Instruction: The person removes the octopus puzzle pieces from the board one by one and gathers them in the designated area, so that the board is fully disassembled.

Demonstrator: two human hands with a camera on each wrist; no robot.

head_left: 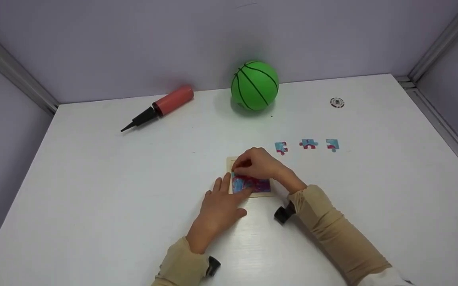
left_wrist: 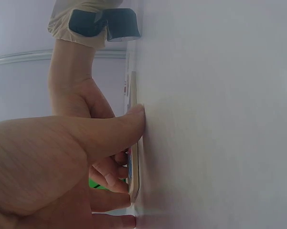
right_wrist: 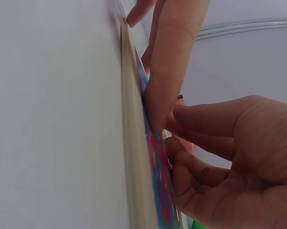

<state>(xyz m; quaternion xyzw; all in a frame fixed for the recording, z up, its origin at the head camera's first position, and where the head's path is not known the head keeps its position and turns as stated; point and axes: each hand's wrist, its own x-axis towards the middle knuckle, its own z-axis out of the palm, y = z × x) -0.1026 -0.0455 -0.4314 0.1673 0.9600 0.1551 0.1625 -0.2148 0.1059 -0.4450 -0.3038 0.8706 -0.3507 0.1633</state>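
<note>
A small wooden puzzle tray (head_left: 263,194) lies on the table, with blue, red and purple jigsaw pieces (right_wrist: 158,179) filling its lower part. My left hand (head_left: 220,206) rests along the tray's left and near side, fingers spread and fairly straight. Its index finger reaches over the pieces, while the thumb in the left wrist view (left_wrist: 110,136) lies by the tray's near edge. Over the tray's upper left, my right hand (head_left: 261,163) curls its fingers and thumb together on a puzzle piece (head_left: 233,174), mostly hidden, with only a teal bit showing.
Three loose puzzle pieces, a left one (head_left: 280,147), a middle one (head_left: 309,143) and a right one (head_left: 332,144), lie beyond the tray. Farther back are a green ball (head_left: 255,85), a red hand pump (head_left: 173,101) and a round chip (head_left: 337,103).
</note>
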